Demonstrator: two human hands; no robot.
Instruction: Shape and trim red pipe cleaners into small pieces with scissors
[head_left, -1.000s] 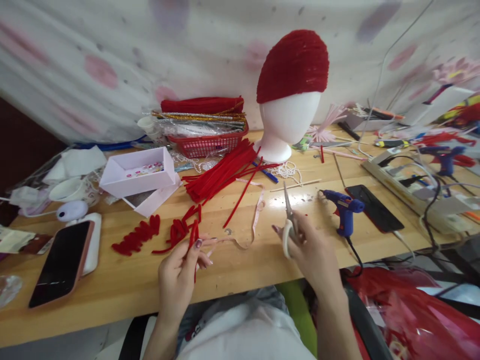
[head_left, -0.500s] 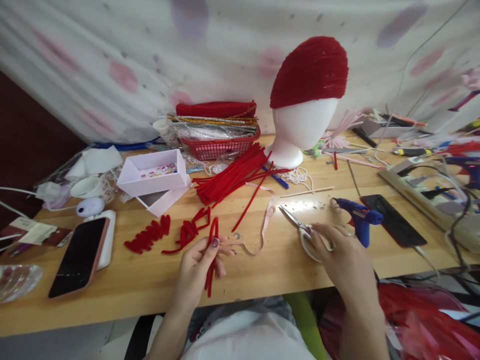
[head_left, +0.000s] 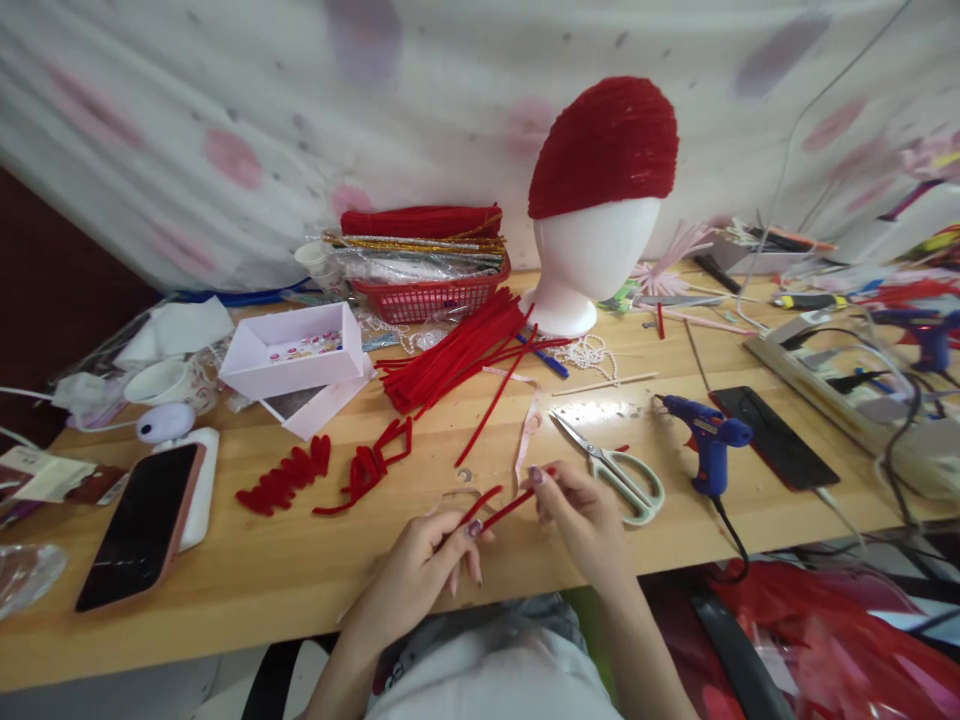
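My left hand (head_left: 420, 568) and my right hand (head_left: 579, 512) both pinch a short red pipe cleaner (head_left: 501, 508) over the front edge of the wooden table (head_left: 300, 560). Its two strands run from my left fingers up to my right fingertips. The white-handled scissors (head_left: 615, 468) lie flat on the table just right of my right hand. Bent red pipe-cleaner pieces (head_left: 367, 465) and a row of folded ones (head_left: 283, 476) lie to the left. A loose pile of long red pipe cleaners (head_left: 450, 355) lies behind.
A white foam head with a red cap (head_left: 600, 190) stands at the back. A red basket (head_left: 427, 292), a pink box (head_left: 294, 352), a phone (head_left: 135, 522) on the left, a blue glue gun (head_left: 709, 440) and a black phone (head_left: 772, 436) on the right.
My right hand has put the scissors down on the table and come left to the pipe cleaner. My left hand has moved right and lower with the pipe cleaner.
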